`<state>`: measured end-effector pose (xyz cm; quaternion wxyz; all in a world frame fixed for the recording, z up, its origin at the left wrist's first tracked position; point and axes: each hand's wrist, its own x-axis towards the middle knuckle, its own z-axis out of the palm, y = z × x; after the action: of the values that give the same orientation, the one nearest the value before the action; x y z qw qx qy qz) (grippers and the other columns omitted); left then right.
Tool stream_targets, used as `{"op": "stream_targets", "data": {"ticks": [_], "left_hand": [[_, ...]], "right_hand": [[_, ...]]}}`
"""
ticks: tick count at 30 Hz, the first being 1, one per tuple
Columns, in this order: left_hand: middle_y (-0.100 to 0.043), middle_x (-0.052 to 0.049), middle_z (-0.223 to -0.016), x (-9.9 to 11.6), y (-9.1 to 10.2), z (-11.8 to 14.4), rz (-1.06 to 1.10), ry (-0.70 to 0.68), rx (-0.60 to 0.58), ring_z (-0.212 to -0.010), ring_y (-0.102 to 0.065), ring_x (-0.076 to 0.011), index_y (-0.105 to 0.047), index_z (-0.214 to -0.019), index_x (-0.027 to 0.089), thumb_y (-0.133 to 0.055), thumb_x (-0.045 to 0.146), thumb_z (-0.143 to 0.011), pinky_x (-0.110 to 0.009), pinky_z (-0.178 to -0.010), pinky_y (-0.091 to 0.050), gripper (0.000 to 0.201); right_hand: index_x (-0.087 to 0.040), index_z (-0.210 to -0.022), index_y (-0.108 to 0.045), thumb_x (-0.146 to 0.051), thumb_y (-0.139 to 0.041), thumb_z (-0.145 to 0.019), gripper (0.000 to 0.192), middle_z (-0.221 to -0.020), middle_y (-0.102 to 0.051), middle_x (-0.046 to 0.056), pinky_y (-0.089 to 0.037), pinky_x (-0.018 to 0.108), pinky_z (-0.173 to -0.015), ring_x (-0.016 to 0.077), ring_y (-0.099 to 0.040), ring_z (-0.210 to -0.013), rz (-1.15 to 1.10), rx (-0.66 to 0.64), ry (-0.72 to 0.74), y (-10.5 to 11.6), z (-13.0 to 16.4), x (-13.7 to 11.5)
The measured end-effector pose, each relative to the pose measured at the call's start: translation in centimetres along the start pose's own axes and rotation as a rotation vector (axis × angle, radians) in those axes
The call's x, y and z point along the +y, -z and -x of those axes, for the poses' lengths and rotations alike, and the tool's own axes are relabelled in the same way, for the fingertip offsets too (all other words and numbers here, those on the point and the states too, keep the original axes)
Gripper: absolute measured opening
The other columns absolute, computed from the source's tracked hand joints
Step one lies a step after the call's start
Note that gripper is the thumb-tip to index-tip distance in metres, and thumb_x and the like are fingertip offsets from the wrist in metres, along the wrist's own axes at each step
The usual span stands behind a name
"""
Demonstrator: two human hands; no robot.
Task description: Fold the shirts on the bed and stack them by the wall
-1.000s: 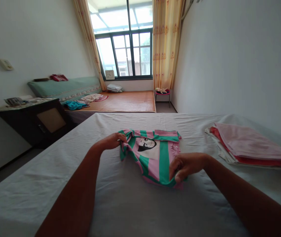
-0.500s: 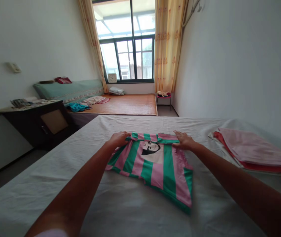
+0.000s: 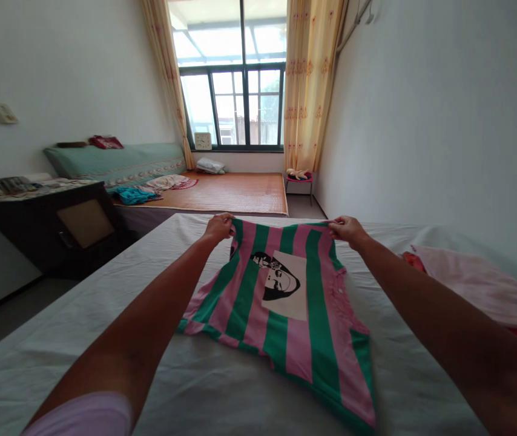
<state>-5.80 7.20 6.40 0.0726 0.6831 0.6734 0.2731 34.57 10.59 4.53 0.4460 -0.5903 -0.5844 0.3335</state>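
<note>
Room: window (image 3: 244,103) was bright beyond a brown mat (image 3: 235,189) | white sheet (image 3: 95,303) lay wrinkled | striped shirt (image 3: 319,303) was spread over it | left hand (image 3: 219,227) and right hand (image 3: 348,230) each pinched a far corner

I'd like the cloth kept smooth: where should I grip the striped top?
Probably at its two far corners, one hand from each side, as the left hand and right hand pinch the striped top: that edge runs nearly straight; the near edge slants.
</note>
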Motion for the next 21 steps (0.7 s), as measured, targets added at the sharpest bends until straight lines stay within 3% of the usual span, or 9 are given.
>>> {"op": "stream_targets", "data": {"ticks": [3,5,9,11,15,21], "left_hand": [[-0.057,-0.017,-0.126,0.0,-1.5,-0.1,0.248,-0.008,0.084,-0.101,-0.063,-0.0161,-0.040,-0.137,0.010,-0.034,0.026,-0.093,-0.027,-0.083,-0.051,0.047],[-0.051,-0.018,-0.134,-0.7,-2.1,0.7,0.338,-0.045,0.086,-0.114,-0.056,-0.0192,-0.042,-0.136,0.010,-0.038,0.029,-0.092,-0.032,-0.093,-0.047,0.048],[-0.051,-0.015,-0.136,-4.5,-2.4,4.2,0.064,-0.072,-0.086,-0.130,-0.043,-0.0205,-0.052,-0.130,0.010,-0.038,0.029,-0.091,-0.036,-0.110,-0.029,0.046],[-0.048,-0.016,-0.139,-6.9,-2.3,6.3,-0.071,-0.028,-0.144,-0.134,-0.036,-0.0235,-0.051,-0.131,0.010,-0.039,0.031,-0.089,-0.039,-0.113,-0.022,0.048],[-0.033,-0.011,-0.151,-10.3,-2.0,9.1,-0.321,0.079,-0.184,-0.140,-0.026,-0.0274,-0.040,-0.141,0.021,-0.033,0.044,-0.092,-0.048,-0.112,-0.018,0.055],[-0.023,-0.008,-0.154,-10.5,-2.0,8.9,-0.448,0.096,-0.227,-0.141,-0.022,-0.0285,-0.029,-0.147,0.024,-0.023,0.047,-0.094,-0.049,-0.110,-0.020,0.058]], "right_hand": [[-0.013,-0.126,-0.047,-0.032,-0.057,-0.080,0.051,-0.120,-0.058,0.018,-0.054,0.037,-0.081,0.0226,-0.064,-0.093,0.029,0.116,0.061,-1.1,-0.6,-0.4],[-0.015,-0.136,-0.040,-0.034,-0.056,-0.080,0.062,-0.135,-0.047,0.018,-0.046,0.042,-0.096,0.0278,-0.056,-0.111,0.167,0.116,0.182,-1.8,0.4,0.0],[-0.018,-0.139,-0.041,-0.046,-0.041,-0.089,0.057,-0.143,-0.044,0.013,-0.028,0.046,-0.111,0.0289,-0.037,-0.133,0.633,-0.187,0.487,-3.4,5.1,2.7],[-0.018,-0.140,-0.041,-0.053,-0.032,-0.091,0.061,-0.147,-0.038,0.013,-0.026,0.048,-0.111,0.0295,-0.030,-0.137,0.825,-0.259,0.472,-4.1,7.7,4.5],[-0.024,-0.144,-0.036,-0.059,-0.024,-0.092,0.064,-0.151,-0.031,0.010,-0.023,0.051,-0.110,0.0289,-0.026,-0.139,1.012,-0.270,0.370,-4.8,10.5,6.7],[-0.025,-0.144,-0.036,-0.055,-0.024,-0.094,0.060,-0.152,-0.031,0.008,-0.023,0.048,-0.110,0.0253,-0.027,-0.139,1.065,-0.282,0.400,-4.9,10.4,6.7]]}}
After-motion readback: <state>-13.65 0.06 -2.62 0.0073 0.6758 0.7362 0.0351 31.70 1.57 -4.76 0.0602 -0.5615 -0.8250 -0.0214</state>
